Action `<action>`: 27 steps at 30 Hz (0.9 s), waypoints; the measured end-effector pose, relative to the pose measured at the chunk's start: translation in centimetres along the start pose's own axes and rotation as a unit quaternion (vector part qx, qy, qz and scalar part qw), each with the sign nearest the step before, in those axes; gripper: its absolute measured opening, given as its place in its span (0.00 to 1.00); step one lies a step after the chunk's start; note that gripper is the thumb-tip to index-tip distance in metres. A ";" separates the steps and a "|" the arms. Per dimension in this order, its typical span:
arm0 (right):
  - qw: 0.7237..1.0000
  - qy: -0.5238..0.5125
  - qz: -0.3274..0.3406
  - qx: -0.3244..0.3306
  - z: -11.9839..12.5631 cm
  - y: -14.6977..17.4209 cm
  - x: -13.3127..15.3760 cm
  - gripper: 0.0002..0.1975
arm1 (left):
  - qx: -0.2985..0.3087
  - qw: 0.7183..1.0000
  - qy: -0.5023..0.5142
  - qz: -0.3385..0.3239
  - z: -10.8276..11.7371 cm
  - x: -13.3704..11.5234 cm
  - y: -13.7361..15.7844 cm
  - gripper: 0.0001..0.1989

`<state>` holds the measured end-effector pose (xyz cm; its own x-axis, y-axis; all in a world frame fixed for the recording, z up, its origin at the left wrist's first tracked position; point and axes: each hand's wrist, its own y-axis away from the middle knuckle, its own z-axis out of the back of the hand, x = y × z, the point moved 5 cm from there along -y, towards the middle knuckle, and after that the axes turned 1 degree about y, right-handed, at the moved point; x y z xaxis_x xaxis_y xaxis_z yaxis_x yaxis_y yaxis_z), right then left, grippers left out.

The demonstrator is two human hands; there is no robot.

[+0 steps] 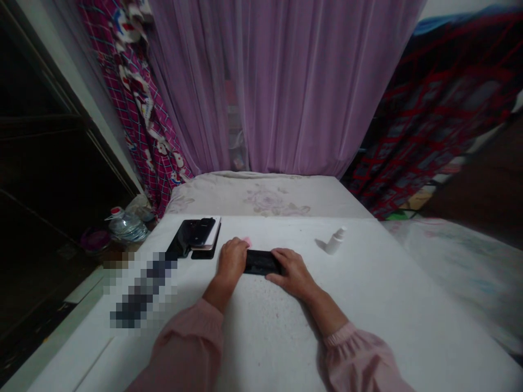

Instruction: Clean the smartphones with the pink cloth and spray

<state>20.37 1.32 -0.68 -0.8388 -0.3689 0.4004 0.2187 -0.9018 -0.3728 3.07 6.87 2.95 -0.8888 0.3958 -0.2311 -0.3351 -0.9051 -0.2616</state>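
Before draped, pale-purple fabric curtains (294, 81), a flat white tabletop (269, 337) carries a dark, rectangular, phone-like device (261, 262), lying lengthwise between the hands, its left end grasped by the left hand (232, 258) and its right end by the right hand (292, 270), seemingly to steady it. A small white plastic spray bottle (335, 241) to the right and a pile of black and white phone-like devices (205, 235) to the left stand apart, probably leaving the middle for handling.
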 end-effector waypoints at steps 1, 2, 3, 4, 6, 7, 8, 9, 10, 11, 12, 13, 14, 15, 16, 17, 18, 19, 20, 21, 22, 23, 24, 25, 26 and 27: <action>1.000 0.001 -0.001 0.002 0.0 0.0 0.0 0.31 | -0.001 1.000 -0.001 0.003 0.1 0.0 0.1 0.12; 1.000 0.001 -0.001 0.005 0.0 0.0 0.1 0.31 | -0.001 1.000 -0.001 0.005 0.1 0.0 0.4 0.11; 1.000 0.001 -0.001 0.008 0.0 0.0 0.1 0.32 | -0.001 1.000 0.000 0.006 0.1 -0.1 0.8 0.11; 1.000 0.000 0.000 0.010 0.0 0.0 0.1 0.32 | -0.002 1.000 0.002 0.007 0.1 -0.2 1.3 0.11; 1.000 -0.003 0.000 0.011 0.1 0.0 0.1 0.31 | -0.008 1.000 0.014 -0.001 0.1 -0.5 2.5 0.10; 1.000 -0.003 -0.002 0.011 0.1 0.0 0.1 0.31 | -0.014 1.000 0.022 -0.010 0.1 -0.7 3.1 0.10; 1.000 -0.002 -0.003 0.010 0.1 0.0 0.1 0.31 | -0.020 0.999 0.031 -0.022 0.1 -0.9 3.8 0.10; 1.000 -0.001 -0.005 0.009 0.1 0.0 0.1 0.30 | -0.026 0.998 0.039 -0.036 0.1 -1.1 4.5 0.10; 1.000 -0.001 -0.005 0.008 0.1 0.1 0.1 0.30 | -0.035 0.997 0.046 -0.046 0.2 -1.2 5.2 0.10; 1.000 0.000 -0.005 0.006 0.1 0.1 0.1 0.30 | -0.043 0.996 0.051 -0.056 0.3 -1.3 5.8 0.11; 1.000 0.000 -0.005 0.004 0.0 0.1 0.1 0.30 | -0.051 0.995 0.054 -0.064 0.3 -1.4 6.3 0.11; 1.000 -0.001 -0.003 0.003 0.0 0.1 0.0 0.30 | -0.057 0.994 0.055 -0.069 0.4 -1.4 6.7 0.11; 1.000 -0.003 -0.001 0.002 0.0 0.1 0.0 0.30 | -0.062 0.994 0.055 -0.072 0.5 -1.4 6.9 0.11; 1.000 -0.004 0.002 0.002 -0.1 0.1 0.0 0.30 | -0.063 0.994 0.054 -0.073 0.6 -1.4 7.0 0.11; 1.000 -0.005 0.004 0.001 -0.1 0.1 -0.1 0.30 | -0.061 0.994 0.052 -0.073 0.6 -1.4 6.8 0.12; 1.000 -0.006 0.007 -0.001 -0.2 0.1 -0.1 0.30 | -0.054 0.995 0.052 -0.073 0.6 -1.4 6.5 0.12; 1.000 -0.007 0.010 -0.004 -0.2 0.1 -0.2 0.30 | -0.045 0.995 0.052 -0.070 0.6 -1.3 6.1 0.12; 1.000 -0.008 0.013 -0.008 -0.2 0.1 -0.2 0.30 | -0.032 0.996 0.053 -0.065 0.6 -1.2 5.5 0.11; 1.000 -0.009 0.016 -0.010 -0.2 0.1 -0.2 0.30 | -0.021 0.997 0.056 -0.055 0.5 -1.1 4.8 0.11; 1.000 -0.011 0.017 -0.010 -0.2 0.1 -0.3 0.30 | -0.010 0.997 0.058 -0.042 0.5 -0.8 4.0 0.11; 1.000 -0.012 0.017 -0.009 -0.2 0.1 -0.3 0.30 | -0.003 0.998 0.061 -0.025 0.4 -0.5 3.2 0.10; 1.000 -0.012 0.015 -0.006 -0.2 0.1 -0.2 0.30 | -0.003 0.998 0.062 -0.016 0.5 -0.1 2.5 0.10; 1.000 -0.011 0.013 -0.002 -0.2 0.1 -0.2 0.30 | -0.007 0.998 0.062 -0.007 0.5 0.3 1.9 0.11; 1.000 -0.008 0.009 0.001 -0.2 0.1 -0.2 0.30 | -0.010 0.998 0.064 0.001 0.6 0.8 1.4 0.11; 1.000 -0.006 0.006 0.003 -0.1 0.1 -0.1 0.30 | -0.014 0.998 0.066 0.009 0.6 1.2 1.1 0.11; 1.000 -0.004 0.004 0.007 -0.1 0.1 -0.1 0.31 | -0.018 0.997 0.070 0.019 0.6 1.7 0.8 0.10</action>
<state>20.41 1.31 -0.77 -0.8330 -0.3780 0.4039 0.2321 -0.9016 -0.3650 1.05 6.70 2.88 -0.8472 0.3822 -0.3690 -0.2892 -0.9144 -0.2831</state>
